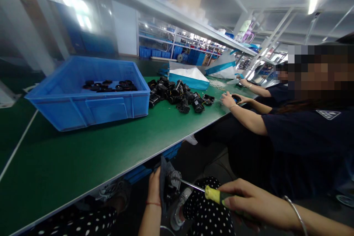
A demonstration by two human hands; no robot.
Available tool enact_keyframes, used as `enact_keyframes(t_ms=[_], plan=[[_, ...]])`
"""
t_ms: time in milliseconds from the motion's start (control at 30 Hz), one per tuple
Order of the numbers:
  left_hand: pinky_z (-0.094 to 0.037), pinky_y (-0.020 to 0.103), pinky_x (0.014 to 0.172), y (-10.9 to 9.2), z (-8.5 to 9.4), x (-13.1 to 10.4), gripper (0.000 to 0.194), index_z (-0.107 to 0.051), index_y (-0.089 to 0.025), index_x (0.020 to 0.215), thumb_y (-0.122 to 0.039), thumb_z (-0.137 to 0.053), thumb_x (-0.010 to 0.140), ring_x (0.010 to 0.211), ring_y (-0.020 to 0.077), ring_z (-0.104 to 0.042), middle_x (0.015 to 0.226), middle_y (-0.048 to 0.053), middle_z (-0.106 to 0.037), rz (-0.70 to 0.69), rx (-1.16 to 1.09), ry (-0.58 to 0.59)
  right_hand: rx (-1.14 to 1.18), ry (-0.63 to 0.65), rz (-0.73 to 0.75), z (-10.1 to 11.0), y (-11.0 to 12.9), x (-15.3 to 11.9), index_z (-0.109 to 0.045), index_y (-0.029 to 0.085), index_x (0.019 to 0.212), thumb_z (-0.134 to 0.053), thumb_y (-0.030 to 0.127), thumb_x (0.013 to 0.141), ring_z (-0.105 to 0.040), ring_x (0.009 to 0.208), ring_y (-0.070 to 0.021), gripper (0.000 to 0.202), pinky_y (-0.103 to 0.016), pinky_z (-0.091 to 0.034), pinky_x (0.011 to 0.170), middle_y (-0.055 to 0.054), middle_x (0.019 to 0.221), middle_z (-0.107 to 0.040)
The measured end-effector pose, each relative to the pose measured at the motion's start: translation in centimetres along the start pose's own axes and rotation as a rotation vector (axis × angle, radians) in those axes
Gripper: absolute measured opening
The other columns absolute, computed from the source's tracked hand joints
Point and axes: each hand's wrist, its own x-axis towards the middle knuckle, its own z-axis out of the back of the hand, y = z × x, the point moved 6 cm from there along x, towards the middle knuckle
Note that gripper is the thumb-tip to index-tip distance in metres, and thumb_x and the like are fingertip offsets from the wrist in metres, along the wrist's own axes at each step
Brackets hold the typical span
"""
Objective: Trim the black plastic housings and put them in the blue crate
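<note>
My right hand (246, 201) is wrapped round the yellow and dark handle of a screwdriver (212, 194), low at the right. Its metal shaft points left, and the tip meets a round metal and black part (174, 180) below the table's front edge. At that part's left side is my left hand (154, 188), with a dark grey cloth or pad (163, 180) between palm and part. The left fingers are mostly hidden behind the cloth, so their grip does not show.
A blue bin (94, 108) with black round pieces stands on the green table (116, 143). Black parts (179, 94) are piled beside it. A white and blue bag (190, 77) lies behind. At right, a seated co-worker's hands (229, 100) are at the table edge; an overhead shelf crosses above.
</note>
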Motion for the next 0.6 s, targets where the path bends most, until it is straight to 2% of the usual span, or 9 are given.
enact_keyframes(t_ms=[100, 200, 400, 600], plan=[[-0.053, 0.032, 0.077, -0.3, -0.3, -0.3, 0.04, -0.071, -0.009, 0.092, -0.041, -0.077, 0.067, 0.075, 0.0241, -0.069, 0.068, 0.006, -0.072, 0.011, -0.041, 0.064, -0.013, 0.05, 0.002, 0.2, 0.3, 0.1, -0.064, 0.015, 0.087, -0.052, 0.04, 0.074, -0.042, 0.041, -0.0038, 0.031, -0.014, -0.032, 0.038, 0.004, 0.06, -0.054], [-0.055, 0.034, 0.076, -0.8, -0.8, -1.0, 0.045, -0.071, -0.009, 0.09, -0.043, -0.081, 0.061, 0.074, 0.0252, -0.069, 0.065, 0.006, -0.071, 0.0, -0.08, 0.11, -0.044, 0.089, 0.016, 0.4, 0.9, 0.2, -0.059, 0.016, 0.081, -0.05, 0.037, 0.076, -0.041, 0.037, -0.0032, 0.023, -0.013, -0.032, 0.036, 0.005, 0.056, -0.053], [-0.055, 0.035, 0.08, -1.5, -1.0, -1.6, 0.031, -0.069, -0.012, 0.077, -0.035, -0.081, 0.061, 0.076, 0.0251, -0.07, 0.06, 0.004, -0.069, -0.015, -0.061, 0.037, -0.059, 0.083, -0.029, 0.8, 1.6, 0.5, -0.054, 0.018, 0.074, -0.047, 0.033, 0.076, -0.038, 0.033, -0.0023, 0.017, -0.012, -0.029, 0.032, 0.005, 0.054, -0.053], [-0.053, 0.035, 0.083, -1.9, -1.3, -2.1, 0.025, -0.07, -0.013, 0.076, -0.033, -0.078, 0.064, 0.08, 0.0256, -0.07, 0.06, 0.005, -0.069, 0.01, -0.031, 0.01, -0.064, 0.094, -0.032, 0.7, 1.7, 0.7, -0.053, 0.018, 0.073, -0.048, 0.035, 0.077, -0.037, 0.032, -0.0014, 0.018, -0.011, -0.029, 0.032, 0.006, 0.054, -0.053]])
